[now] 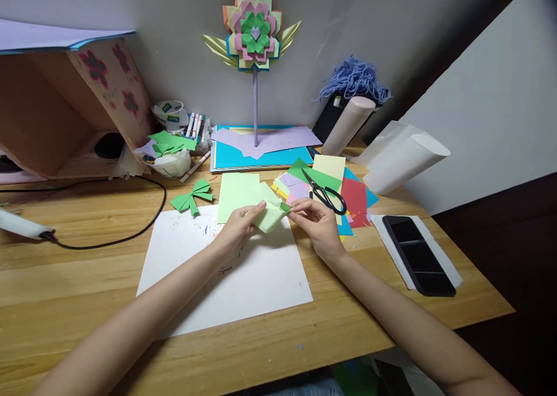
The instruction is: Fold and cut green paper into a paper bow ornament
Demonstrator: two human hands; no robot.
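Note:
My left hand (pixel 241 226) pinches the left side of a folded pale green paper (pixel 268 217) above the white sheet (pixel 256 286). On the right, my right hand (pixel 319 225) has its fingertips closed at the paper's right end, where a small darker green bit (pixel 285 207) shows. Whether that bit is a separate piece I cannot tell. Flat behind my left hand lies a light green sheet (pixel 235 190). A green paper bow (pixel 194 198) rests to the left. Black-handled scissors (pixel 324 194) lie on coloured paper scraps (pixel 354 196) just beyond my right hand.
A paper flower (pixel 255 33) on a stem stands at the back over stacked sheets (pixel 278 159). At right are white paper rolls (pixel 400 164) and a phone (pixel 418 257). Left are a cardboard box (pixel 104 88), a cup of green scraps (pixel 172 163) and a black cable (pixel 130 242).

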